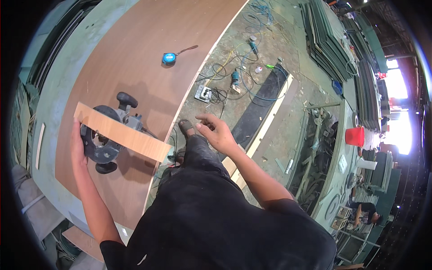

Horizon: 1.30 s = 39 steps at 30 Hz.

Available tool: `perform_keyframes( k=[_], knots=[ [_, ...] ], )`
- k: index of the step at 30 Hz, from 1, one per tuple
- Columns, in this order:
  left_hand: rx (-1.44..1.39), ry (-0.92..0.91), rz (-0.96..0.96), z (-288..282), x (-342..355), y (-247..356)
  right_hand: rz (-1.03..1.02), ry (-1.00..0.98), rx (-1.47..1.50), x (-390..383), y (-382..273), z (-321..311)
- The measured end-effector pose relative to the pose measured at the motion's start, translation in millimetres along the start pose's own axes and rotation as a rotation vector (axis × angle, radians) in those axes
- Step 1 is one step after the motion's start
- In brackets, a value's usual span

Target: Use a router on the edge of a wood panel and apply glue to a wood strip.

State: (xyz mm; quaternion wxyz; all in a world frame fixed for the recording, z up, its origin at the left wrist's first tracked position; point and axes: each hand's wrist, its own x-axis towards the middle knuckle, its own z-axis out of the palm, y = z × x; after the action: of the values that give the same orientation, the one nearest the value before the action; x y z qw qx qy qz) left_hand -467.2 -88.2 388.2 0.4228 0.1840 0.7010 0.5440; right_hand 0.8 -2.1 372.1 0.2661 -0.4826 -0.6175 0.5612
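A plunge router (103, 146) with a round black base and knob handles lies on the brown board (148, 58) to my left. A flat, light wooden strip (123, 130) crosses over the router, its near end reaching past the board's edge. My left hand (78, 146) holds the strip's far-left end, beside the rim of the router base; some of its fingers are hidden behind the strip. Apart from the board, my right hand (217, 134) hangs over the floor side, fingers loosely bent, thumb apart, with nothing in it.
A blue tape measure (169, 58) with a strap lies farther up the board. On the floor are corded power tools (235, 80), a power socket (203, 93), tangled cables and a long plank (265, 112). Stacked panels (326, 40), a red bucket (355, 136) and a seated person (362, 215) are at right.
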Motion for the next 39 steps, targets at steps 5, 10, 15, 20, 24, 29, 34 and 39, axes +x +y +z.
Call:
perform_keyframes(
  k=[5,10,15,20,24,29,34,39],
  knots=[
    [0.006,0.107,0.015,-39.2,-2.8,-2.0,-0.006,0.014,-0.056,-0.2,17.2,-23.5],
    [-0.005,0.544,0.179,-94.8,-40.0,-29.4,0.006,0.058,-0.161,15.5,54.5,-70.0],
    [0.08,1.031,0.298,-117.3,-136.3,-93.6,0.072,0.082,-0.217,43.8,128.2,-155.3],
    [0.324,1.516,-0.078,-59.2,-249.6,-191.9,0.28,0.184,-0.271,92.9,258.1,-303.8],
    [0.751,1.482,-0.662,98.8,-293.0,-295.1,0.398,0.306,-0.298,166.2,419.5,-449.0],
    [0.759,0.824,-0.967,378.0,-183.8,-467.8,0.603,0.452,-0.268,316.6,645.6,-624.3],
    [0.427,0.406,-0.883,583.4,-17.1,-624.6,0.704,0.51,-0.372,472.6,817.2,-717.5],
    [0.031,0.316,-0.706,687.8,101.6,-696.4,0.551,0.537,-0.417,591.4,916.7,-751.5]
  ],
)
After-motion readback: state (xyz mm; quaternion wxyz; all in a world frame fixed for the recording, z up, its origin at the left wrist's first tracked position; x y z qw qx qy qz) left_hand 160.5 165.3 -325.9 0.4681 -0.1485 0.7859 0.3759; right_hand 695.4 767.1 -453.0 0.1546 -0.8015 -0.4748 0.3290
